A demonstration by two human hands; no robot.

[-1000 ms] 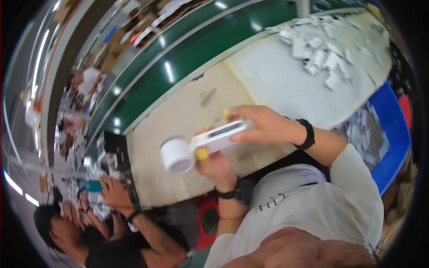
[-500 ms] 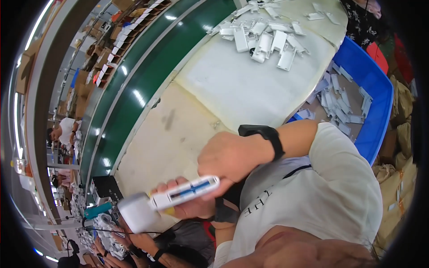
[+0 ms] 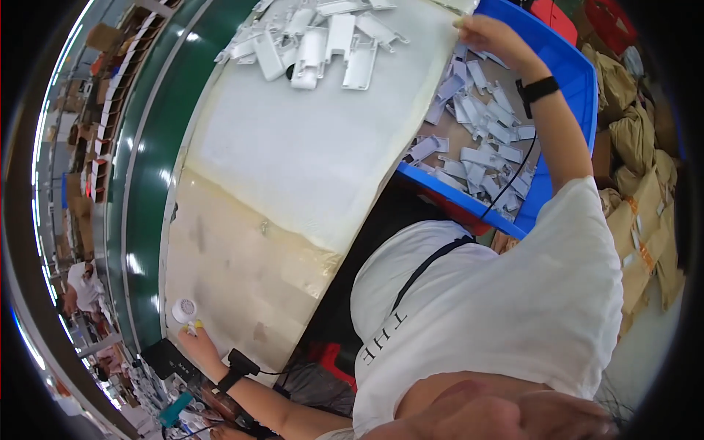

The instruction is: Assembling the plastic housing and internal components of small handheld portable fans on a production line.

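My left hand (image 3: 198, 345), with yellow-covered fingertips, is at the far left end of the table next to the green conveyor. Its fingers are closed on a white handheld device (image 3: 185, 311) with a round, perforated end; part of the handle is hidden. My right hand (image 3: 493, 40) reaches up to the right, over the table edge beside the blue bin (image 3: 583, 95). Its fingers are stretched out, and no object shows in them. Nearest it on the table lies a pile of white plastic housings (image 3: 312, 55).
Inside the bin are many white plastic parts (image 3: 484, 117). The table (image 3: 293, 139) has a pale covering sheet, and a green conveyor (image 3: 150, 161) runs along its far side. A black box (image 3: 167, 359) stands at lower left. Brown sacks (image 3: 638, 213) are piled at the right.
My hands were together around the white device; now they are far apart. The left has carried the device away to the table's left end, while the right has swung up toward the bin.
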